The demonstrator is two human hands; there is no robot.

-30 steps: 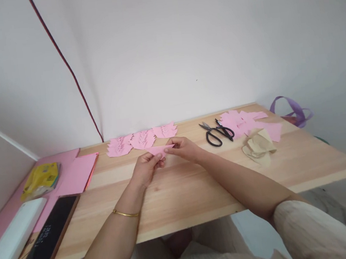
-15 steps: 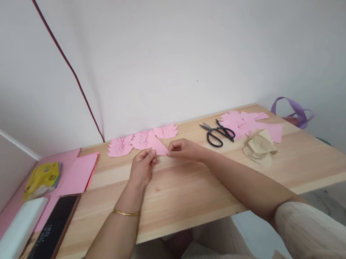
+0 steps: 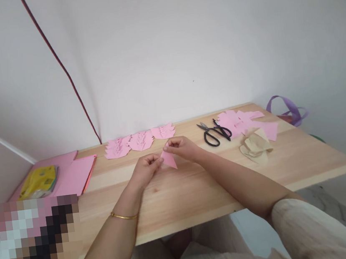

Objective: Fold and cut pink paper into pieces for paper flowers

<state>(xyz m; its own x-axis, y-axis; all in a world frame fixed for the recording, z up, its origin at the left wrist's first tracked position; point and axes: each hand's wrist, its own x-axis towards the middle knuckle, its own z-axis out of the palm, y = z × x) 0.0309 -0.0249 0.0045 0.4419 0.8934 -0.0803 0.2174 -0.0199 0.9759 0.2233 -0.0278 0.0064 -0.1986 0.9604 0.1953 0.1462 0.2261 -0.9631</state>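
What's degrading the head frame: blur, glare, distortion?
Head view: even soft light, no glare; wide-angle bend along the table edge; a pixelated block masks the lower-left corner; hands and pink paper triangle sharp; top-right corner darkened.

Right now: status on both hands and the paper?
Left hand and right hand both pinch the folded pink paper, held above the table. Scissors lie apart to the right. Nothing in the way.

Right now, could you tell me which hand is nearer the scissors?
Right. The right hand pinches the pink triangle just left of the scissors; the left hand grips the same paper farther left.
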